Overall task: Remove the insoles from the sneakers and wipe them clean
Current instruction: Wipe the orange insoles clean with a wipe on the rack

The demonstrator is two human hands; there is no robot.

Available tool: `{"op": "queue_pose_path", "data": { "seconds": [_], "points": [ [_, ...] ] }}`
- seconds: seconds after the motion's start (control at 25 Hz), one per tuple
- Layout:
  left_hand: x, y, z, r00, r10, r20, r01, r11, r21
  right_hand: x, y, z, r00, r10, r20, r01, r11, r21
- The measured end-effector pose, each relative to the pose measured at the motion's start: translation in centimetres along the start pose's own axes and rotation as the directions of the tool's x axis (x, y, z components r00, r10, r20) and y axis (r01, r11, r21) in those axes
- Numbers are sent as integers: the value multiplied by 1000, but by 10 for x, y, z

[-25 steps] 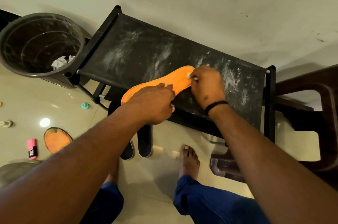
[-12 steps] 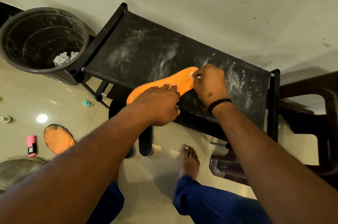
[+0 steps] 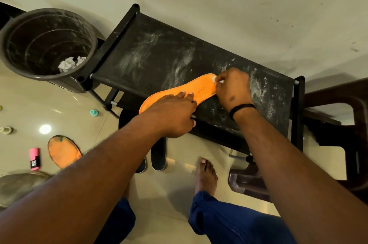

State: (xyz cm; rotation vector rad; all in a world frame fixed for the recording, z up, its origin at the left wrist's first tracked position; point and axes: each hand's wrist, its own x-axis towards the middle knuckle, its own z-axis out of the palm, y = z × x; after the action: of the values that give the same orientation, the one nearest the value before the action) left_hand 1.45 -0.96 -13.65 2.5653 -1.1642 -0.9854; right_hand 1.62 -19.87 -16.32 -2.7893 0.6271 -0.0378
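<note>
— Which step are you on?

— From my head view, the wiping. The flat orange foam insole (image 3: pixel 179 94) lies across the near edge of the dusty black fabric-topped bench (image 3: pixel 159 54). My left hand (image 3: pixel 171 116) presses it down at mid-length, fingers (image 3: pixel 185 94) straight on the orange surface, thumb at the bench edge. My right hand (image 3: pixel 232 88) pinches a small white wad of wipe (image 3: pixel 214 79) against the rounded end, its fingers curled tight around it.

— And the other one?

— A second orange insole (image 3: pixel 63 152), grubby and dark-smudged, lies on the glossy cream floor tiles (image 3: pixel 69 108), well apart from the bench. I judge that one not yet wiped. A pair of dark sneakers (image 3: pixel 153 158) sits under the bench edge.

— What does the next move want?

— Steady left-hand pressure, since foam like this would probably slide or buckle, and short strokes along it. The wad is tiny, so I'd likely need a fresh one; a crumpled white paper (image 3: pixel 69 63) already sits in the round dark plastic bin (image 3: pixel 20 60) beside the bench.
</note>
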Motion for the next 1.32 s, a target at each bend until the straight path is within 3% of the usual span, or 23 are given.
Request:
{"op": "queue_pose_path", "data": {
  "seconds": [0.08,0.24,0.48,0.56,0.68,0.76,0.88,1.0,1.08,1.2,1.32],
  "points": [
    [0,-2,2,1000,2,-5,-2,1000,-6,-5,-10,1,998,-18,57,16,999,37],
    [0,-3,2,999,34,-16,-35,999,-34,-18,-36,4,937,-230,264,212,973,97],
    [-5,2,-3,1000,7,24,-8,1000,6,1,-13,2,998,37,49,-36,999,-31],
    [-6,0,-2,1000,7,26,-7,1000,3,-2,-19,3,996,9,91,-7,1000,-21],
    [-6,-2,-3,999,29,20,-28,999,-44,-15,-42,3,941,-176,288,157,984,87],
    [-6,-1,-5,999,32,18,-31,997,-67,-14,-42,5,931,-222,289,193,973,125],
    [-6,0,-6,999,17,37,-16,999,-31,-1,-22,5,987,-51,150,42,997,65],
    [-7,0,-6,999,12,46,-11,1000,-15,3,-12,3,996,85,35,-88,994,67],
    [-7,0,-4,999,14,49,-13,1000,-21,-3,-23,4,996,20,84,-25,998,62],
    [-5,-2,-3,999,25,26,-23,995,-92,-16,-50,7,945,-205,253,185,978,99],
    [-4,-3,-3,999,37,19,-35,995,-97,-10,-48,12,967,-176,186,160,982,98]
  ]
}}
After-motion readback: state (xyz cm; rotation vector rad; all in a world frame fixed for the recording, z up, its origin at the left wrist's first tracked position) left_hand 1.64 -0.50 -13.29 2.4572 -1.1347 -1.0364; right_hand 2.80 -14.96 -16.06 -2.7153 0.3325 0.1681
